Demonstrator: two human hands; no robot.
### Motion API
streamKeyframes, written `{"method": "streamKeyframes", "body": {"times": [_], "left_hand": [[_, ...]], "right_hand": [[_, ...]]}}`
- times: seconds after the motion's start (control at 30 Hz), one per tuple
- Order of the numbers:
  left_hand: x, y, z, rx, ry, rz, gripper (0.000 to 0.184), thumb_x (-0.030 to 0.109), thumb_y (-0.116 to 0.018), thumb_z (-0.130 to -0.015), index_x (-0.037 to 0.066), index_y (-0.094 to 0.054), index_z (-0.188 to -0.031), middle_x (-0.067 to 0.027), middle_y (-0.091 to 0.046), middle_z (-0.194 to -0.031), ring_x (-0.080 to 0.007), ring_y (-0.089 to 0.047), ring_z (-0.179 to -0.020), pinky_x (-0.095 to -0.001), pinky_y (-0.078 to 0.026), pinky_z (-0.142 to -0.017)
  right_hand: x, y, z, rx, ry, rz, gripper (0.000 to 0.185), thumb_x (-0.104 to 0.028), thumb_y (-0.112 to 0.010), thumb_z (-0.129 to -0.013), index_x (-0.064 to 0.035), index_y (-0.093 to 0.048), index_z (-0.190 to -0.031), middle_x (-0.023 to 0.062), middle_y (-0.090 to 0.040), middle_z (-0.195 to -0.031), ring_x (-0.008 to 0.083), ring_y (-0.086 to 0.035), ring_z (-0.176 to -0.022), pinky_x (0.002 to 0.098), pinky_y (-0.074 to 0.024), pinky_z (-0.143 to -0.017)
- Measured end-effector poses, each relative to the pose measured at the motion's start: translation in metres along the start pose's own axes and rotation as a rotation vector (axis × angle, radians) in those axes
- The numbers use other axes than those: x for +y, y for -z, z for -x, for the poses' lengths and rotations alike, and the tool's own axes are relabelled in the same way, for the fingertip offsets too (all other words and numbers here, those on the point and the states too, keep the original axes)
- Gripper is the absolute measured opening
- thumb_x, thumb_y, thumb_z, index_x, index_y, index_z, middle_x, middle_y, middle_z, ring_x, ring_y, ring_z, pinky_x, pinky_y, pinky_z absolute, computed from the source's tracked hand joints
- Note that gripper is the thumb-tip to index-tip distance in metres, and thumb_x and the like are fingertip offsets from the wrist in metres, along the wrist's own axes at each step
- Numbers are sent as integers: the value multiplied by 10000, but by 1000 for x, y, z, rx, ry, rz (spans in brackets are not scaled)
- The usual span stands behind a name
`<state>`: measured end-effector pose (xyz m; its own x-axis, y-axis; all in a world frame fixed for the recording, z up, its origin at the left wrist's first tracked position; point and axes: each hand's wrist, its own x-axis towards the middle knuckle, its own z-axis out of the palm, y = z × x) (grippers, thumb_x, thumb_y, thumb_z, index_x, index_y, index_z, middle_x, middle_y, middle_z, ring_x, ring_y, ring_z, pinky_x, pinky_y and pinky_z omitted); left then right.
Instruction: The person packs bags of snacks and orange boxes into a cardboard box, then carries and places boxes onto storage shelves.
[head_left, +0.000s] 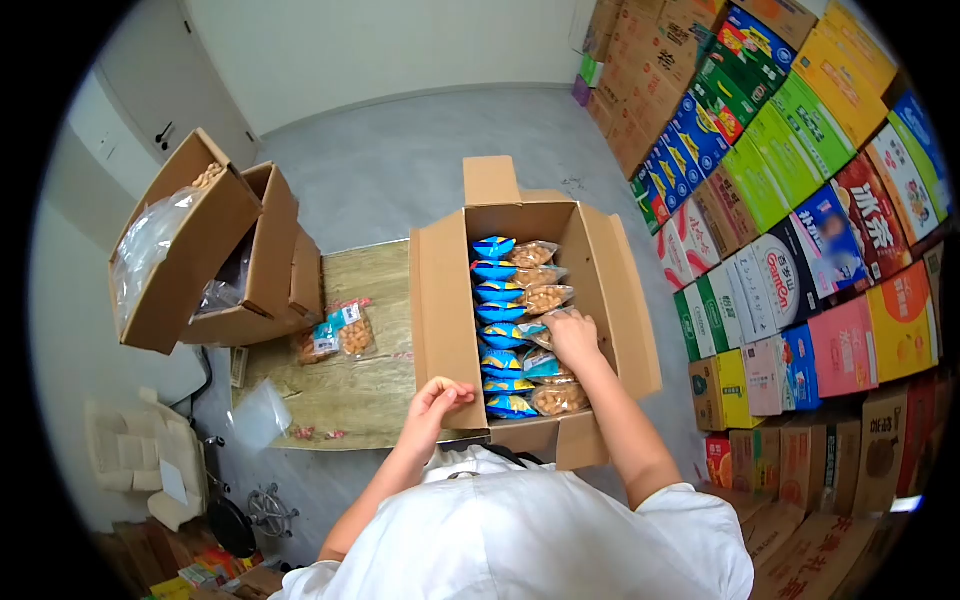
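Note:
An open cardboard box (440,300) stands in front of me on the table. Inside, a row of blue snack packets (498,312) lines the left side, with clear bags of nuts (548,298) beside them on the right. My right hand (574,340) reaches into the box, its fingers closed on the top of a clear bag of nuts (540,334) in the row; part of that bag is hidden beneath the hand. Outside the box, by its left flap near the front corner, is my left hand (440,402). It holds nothing, and its fingers are loosely bent and slightly apart.
Two bags of nuts (355,330) lie on the wooden table (370,385), with an empty-looking clear bag (262,415) at its left edge. Tilted cartons (190,240) of nuts and plastic film stand at back left. Stacked product boxes (770,240) fill the right side.

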<state>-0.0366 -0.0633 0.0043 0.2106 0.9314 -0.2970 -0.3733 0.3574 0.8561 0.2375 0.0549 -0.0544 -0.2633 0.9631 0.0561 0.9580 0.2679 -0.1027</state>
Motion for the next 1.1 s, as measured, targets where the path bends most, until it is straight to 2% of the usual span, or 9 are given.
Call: {"method": "streamKeyframes", "body": {"times": [0.13,0.23,0.33,0.5,0.57,0.6,0.73,0.97,1.1], "left_hand": [[4,8,-1,-27,0,-14,151,159,-489,-979,35,-569,-949,-105,-637,-1071,-164,-603,-988,-308,-461,-916],[10,19,3,-42,-14,-8,154,161,-487,-979,35,-571,-955,-103,-640,-1066,-164,-608,-978,-309,-462,-911],[11,42,2,-46,-4,-13,158,169,-482,-981,43,-573,-958,-96,-646,-1053,-156,-614,-957,-301,-466,-886],[18,92,5,41,37,-14,147,193,-488,-972,78,-570,-927,-76,-655,-1049,-130,-614,-919,-274,-458,-830],[25,113,7,85,40,-41,151,215,-508,-967,82,-559,-916,-92,-652,-1051,-144,-615,-925,-286,-461,-842],[27,124,8,116,53,-71,164,238,-528,-962,86,-549,-906,-107,-650,-1053,-158,-616,-932,-299,-464,-853],[24,173,6,174,107,-160,154,247,-543,-951,102,-551,-902,-75,-646,-1031,-137,-609,-915,-272,-452,-827],[-25,293,-18,335,-27,-313,64,143,-575,-907,79,-582,-912,-22,-628,-875,-113,-585,-771,-241,-445,-721],[-69,400,-49,868,20,-374,207,206,-641,-857,14,-581,-905,-106,-620,-877,-184,-585,-826,-320,-466,-742]], "right_hand": [[-4,16,4,-185,-21,67,203,-140,-546,-823,-155,-676,-977,62,-671,-995,271,-621,-988,464,-490,-804],[-9,28,15,-378,-97,-53,345,-153,-534,-842,-181,-608,-1178,84,-565,-1260,290,-524,-1178,495,-444,-930],[-12,16,20,-447,-175,-166,587,-188,-552,-830,-240,-408,-1396,56,-326,-1485,312,-249,-1394,553,-253,-1099],[-35,21,12,-395,-282,-112,603,-147,-582,-800,-204,-422,-1378,98,-372,-1449,321,-264,-1388,627,-214,-1084],[-61,40,5,-33,-247,-189,565,-120,-584,-780,-128,-455,-1330,135,-433,-1396,339,-313,-1358,590,-229,-1092],[-77,44,1,231,-115,-279,414,-88,-570,-779,-46,-534,-1190,167,-537,-1259,355,-435,-1251,503,-333,-1042],[-173,61,-9,328,-34,-725,154,-51,-541,-819,2,-601,-950,179,-626,-958,349,-598,-946,409,-472,-821],[-288,17,14,-6,217,-862,100,-77,-582,-853,-4,-625,-906,152,-638,-863,301,-632,-825,372,-496,-725],[-298,7,24,-61,151,-950,92,-57,-588,-849,-7,-626,-915,140,-645,-879,295,-635,-844,365,-495,-730]]}}
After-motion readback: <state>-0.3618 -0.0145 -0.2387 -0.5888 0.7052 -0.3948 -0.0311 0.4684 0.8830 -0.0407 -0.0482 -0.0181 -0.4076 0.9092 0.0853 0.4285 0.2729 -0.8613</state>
